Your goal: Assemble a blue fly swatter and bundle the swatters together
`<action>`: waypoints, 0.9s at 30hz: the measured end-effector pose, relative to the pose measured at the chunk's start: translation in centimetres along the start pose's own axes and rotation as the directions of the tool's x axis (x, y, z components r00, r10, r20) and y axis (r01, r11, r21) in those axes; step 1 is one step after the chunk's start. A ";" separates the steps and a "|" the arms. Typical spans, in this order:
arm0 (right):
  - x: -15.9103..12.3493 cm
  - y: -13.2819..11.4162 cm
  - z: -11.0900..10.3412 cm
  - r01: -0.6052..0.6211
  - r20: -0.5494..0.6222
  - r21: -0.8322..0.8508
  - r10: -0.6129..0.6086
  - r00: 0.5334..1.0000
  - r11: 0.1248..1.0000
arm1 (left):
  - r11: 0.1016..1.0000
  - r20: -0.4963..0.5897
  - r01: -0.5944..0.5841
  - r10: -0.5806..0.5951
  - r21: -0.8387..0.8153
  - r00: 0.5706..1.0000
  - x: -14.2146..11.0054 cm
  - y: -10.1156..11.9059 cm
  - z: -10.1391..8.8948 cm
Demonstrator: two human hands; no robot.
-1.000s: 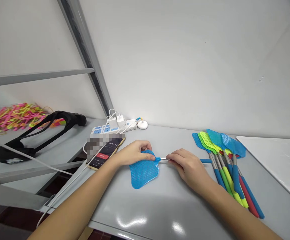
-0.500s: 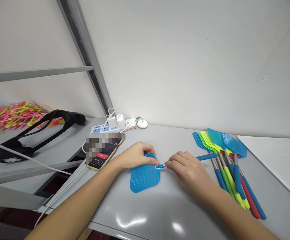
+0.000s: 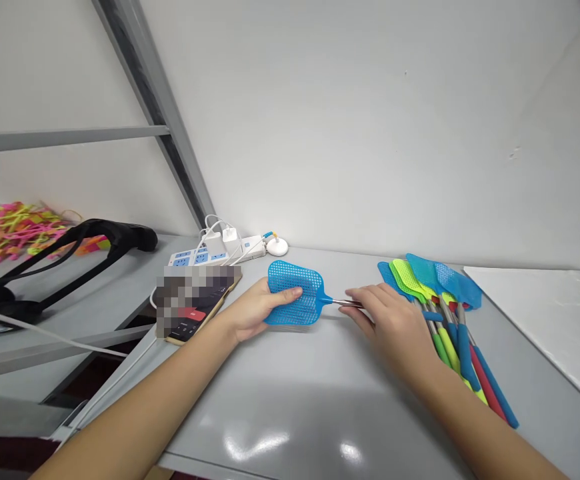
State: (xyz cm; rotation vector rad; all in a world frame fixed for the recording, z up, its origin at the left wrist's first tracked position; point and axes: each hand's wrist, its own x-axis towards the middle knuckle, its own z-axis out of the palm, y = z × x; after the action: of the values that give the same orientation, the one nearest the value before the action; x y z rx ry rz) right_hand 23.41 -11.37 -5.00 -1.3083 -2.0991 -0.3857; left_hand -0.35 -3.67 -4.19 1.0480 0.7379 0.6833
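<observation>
Swatter head point(image 3: 293, 301) is being gripped by the left hand point(image 3: 250, 310), its metal rod point(image 3: 343, 303) being pinched by the right hand point(image 3: 395, 323); the long axis is running parallel to the table's point(image 3: 290, 400) back edge.

Both forearms bare up to the frame edge, no sleeves in view. Left hand point(image 3: 253, 309): no glove, no ring, no watch or band at the wrist. Right hand point(image 3: 395, 321): same, bare, no jewellery, nothing on the wrist. Fingernails short and unpainted where visible. No tattoos, tape, markings or straps on either arm. Nothing worn shows in this view.
</observation>
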 end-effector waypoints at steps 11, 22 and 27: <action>0.2 -0.9 -1.7 0.027 0.093 -0.193 -0.010 0.996 0.981 | 0.971 -0.047 -0.181 0.190 0.154 0.981 -0.6 0.8 0.5; 0.1 -0.8 -1.2 -0.139 0.238 -0.065 0.151 0.959 0.988 | 0.918 -0.136 -0.143 0.206 0.370 0.969 0.0 1.1 0.0; 0.0 -0.8 -0.8 -0.196 0.256 -0.161 0.233 0.938 0.967 | 0.232 -0.002 -0.307 0.801 0.923 0.598 0.0 0.0 0.9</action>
State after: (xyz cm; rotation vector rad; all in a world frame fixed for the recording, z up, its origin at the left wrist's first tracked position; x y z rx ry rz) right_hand 23.04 -12.19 -4.31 -1.7372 -2.1495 -0.2656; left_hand 0.39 -4.11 -3.90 2.2653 1.2105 1.3552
